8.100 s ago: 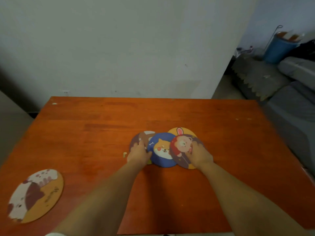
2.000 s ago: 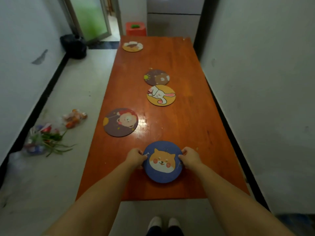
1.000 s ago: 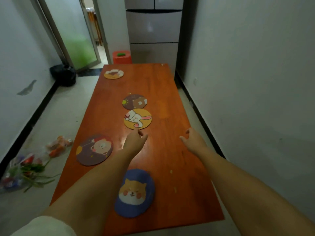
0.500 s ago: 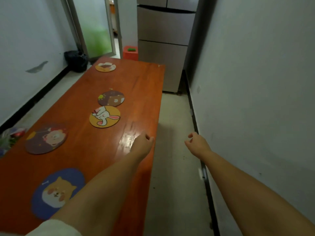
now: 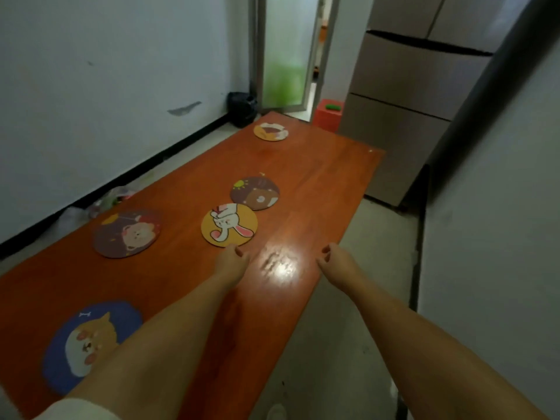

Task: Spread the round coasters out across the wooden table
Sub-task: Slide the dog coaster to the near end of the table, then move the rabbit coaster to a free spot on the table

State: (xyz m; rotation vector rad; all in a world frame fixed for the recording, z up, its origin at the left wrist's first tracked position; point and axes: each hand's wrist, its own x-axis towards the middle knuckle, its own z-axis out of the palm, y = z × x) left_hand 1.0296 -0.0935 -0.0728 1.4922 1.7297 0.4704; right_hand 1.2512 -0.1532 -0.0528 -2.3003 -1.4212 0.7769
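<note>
Several round coasters lie apart on the long wooden table (image 5: 321,183). A blue dog coaster (image 5: 81,344) is nearest, partly under my left forearm. Beyond it lie a brown bear-face coaster (image 5: 127,233), a yellow rabbit coaster (image 5: 229,224) and a dark brown bear coaster (image 5: 254,193), which touches the rabbit one. An orange coaster (image 5: 270,131) sits at the far end. My left hand (image 5: 231,263) hovers just short of the rabbit coaster, fingers loosely curled, holding nothing. My right hand (image 5: 336,257) hangs at the table's right edge, curled and empty.
A fridge (image 5: 403,95) stands past the table's far right corner. A red stool (image 5: 328,115) and a glass door (image 5: 285,56) are behind the far end. A black bag (image 5: 242,107) and plastic litter (image 5: 112,198) lie by the left wall. Bare floor runs along the right.
The view has swung left, so the table fills more of the frame. Both hands have moved back over the table's right part, the left one nearer the rabbit coaster.
</note>
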